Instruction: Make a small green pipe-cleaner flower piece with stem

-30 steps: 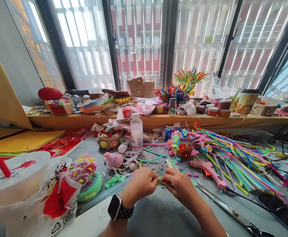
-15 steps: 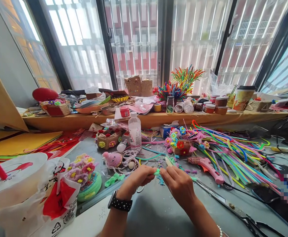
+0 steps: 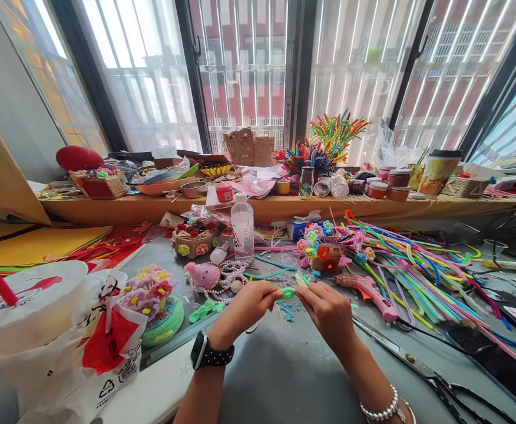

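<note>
My left hand (image 3: pixel 253 307) is closed, pinching one end of a small green pipe cleaner (image 3: pixel 287 292) bent into a loop. On its other side, the fingertips of my right hand (image 3: pixel 331 312) press together on the same piece. A pale, slim object (image 3: pixel 303 279) pokes up by the right index finger; what it is I cannot make out. Beneath the hands lie blue and purple fuzzy scraps (image 3: pixel 290 311). Left of my left hand is a green pipe-cleaner piece (image 3: pixel 205 310), near a string of pearl beads (image 3: pixel 217 290) and a pink crocheted figure (image 3: pixel 203 275).
Large scissors (image 3: pixel 410 358) and a pink glue gun (image 3: pixel 368 292) lie to the right, before a heap of coloured pipe cleaners (image 3: pixel 426 288). A bottle (image 3: pixel 242 227) stands behind the hands. At left are a lidded cup (image 3: pixel 32 306) and a flower ornament (image 3: pixel 163 318).
My hands have moved slightly apart, and more of the green loop shows between them. The left wrist has turned, bringing the watch face into sight. The view has shifted a little.
</note>
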`<state>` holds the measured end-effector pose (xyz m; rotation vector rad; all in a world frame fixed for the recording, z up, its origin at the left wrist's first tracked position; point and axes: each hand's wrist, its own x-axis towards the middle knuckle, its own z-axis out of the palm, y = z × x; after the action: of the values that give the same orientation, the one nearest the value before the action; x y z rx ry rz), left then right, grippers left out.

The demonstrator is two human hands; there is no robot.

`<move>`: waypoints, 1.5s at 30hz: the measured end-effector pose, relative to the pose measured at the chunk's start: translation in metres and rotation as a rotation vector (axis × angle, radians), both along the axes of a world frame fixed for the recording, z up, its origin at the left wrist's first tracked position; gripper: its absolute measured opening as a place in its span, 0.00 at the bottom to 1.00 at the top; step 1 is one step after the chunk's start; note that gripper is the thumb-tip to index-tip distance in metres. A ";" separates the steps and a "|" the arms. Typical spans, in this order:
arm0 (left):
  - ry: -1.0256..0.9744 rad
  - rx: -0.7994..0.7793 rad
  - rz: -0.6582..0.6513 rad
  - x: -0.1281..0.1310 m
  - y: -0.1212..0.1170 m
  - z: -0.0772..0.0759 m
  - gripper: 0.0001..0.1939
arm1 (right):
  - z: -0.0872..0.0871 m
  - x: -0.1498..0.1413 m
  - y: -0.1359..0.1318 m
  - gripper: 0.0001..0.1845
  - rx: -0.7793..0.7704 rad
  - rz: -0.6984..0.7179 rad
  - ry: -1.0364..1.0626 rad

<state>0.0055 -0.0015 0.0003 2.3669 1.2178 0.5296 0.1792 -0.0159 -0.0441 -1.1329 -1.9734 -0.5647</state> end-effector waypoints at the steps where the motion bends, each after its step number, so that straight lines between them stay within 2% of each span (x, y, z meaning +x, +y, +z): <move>1: -0.015 -0.008 0.003 -0.002 0.001 0.000 0.16 | 0.001 0.001 0.000 0.15 -0.015 -0.006 0.011; 5: -0.156 -0.114 0.069 -0.010 0.005 -0.002 0.12 | 0.002 0.009 0.002 0.17 -0.091 0.012 0.027; 9: -0.325 -0.236 0.221 -0.019 0.007 -0.001 0.12 | 0.003 0.021 0.007 0.17 -0.141 -0.029 0.085; 11: -0.345 -0.184 0.299 -0.021 0.006 0.003 0.11 | 0.003 0.025 0.009 0.18 -0.164 -0.053 0.091; 13: -0.366 -0.037 0.358 -0.020 0.004 0.006 0.12 | 0.004 0.026 0.009 0.18 -0.186 -0.048 0.066; 14: -0.372 0.065 0.346 -0.017 0.003 0.006 0.13 | 0.004 0.025 0.009 0.18 -0.193 -0.041 0.047; 16: -0.341 0.194 0.224 -0.010 0.002 0.005 0.14 | 0.005 0.022 0.008 0.19 -0.195 -0.022 0.008; 18: -0.233 0.212 0.065 -0.001 0.000 0.000 0.15 | 0.006 0.019 0.007 0.19 -0.185 -0.004 -0.030; 19: -0.165 0.229 0.033 0.003 -0.001 -0.002 0.15 | 0.007 0.018 0.006 0.20 -0.175 0.004 -0.048; 21: -0.010 0.271 0.006 0.008 -0.002 -0.006 0.18 | 0.009 0.017 0.005 0.20 -0.159 0.010 -0.086; 25: 0.144 0.267 -0.002 0.011 -0.003 -0.011 0.11 | 0.015 0.015 0.004 0.18 -0.163 -0.004 -0.146; 31: 0.094 -0.036 -0.029 0.014 -0.004 -0.013 0.12 | 0.020 0.015 0.003 0.12 -0.169 -0.046 -0.197; 39: 0.048 -0.089 -0.074 0.011 0.001 -0.011 0.14 | 0.025 0.026 0.001 0.07 -0.272 -0.005 -0.202; 42: -0.078 -0.057 -0.017 0.005 0.006 -0.011 0.14 | 0.030 0.041 -0.010 0.10 -0.241 -0.019 -0.099; 45: -0.290 -0.048 0.132 -0.001 0.008 -0.007 0.12 | 0.027 0.078 -0.036 0.19 -0.109 -0.154 0.075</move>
<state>0.0043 0.0068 -0.0064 2.0900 1.2410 0.8429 0.2574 -0.0518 -0.0176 -1.3632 -1.8828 -0.4914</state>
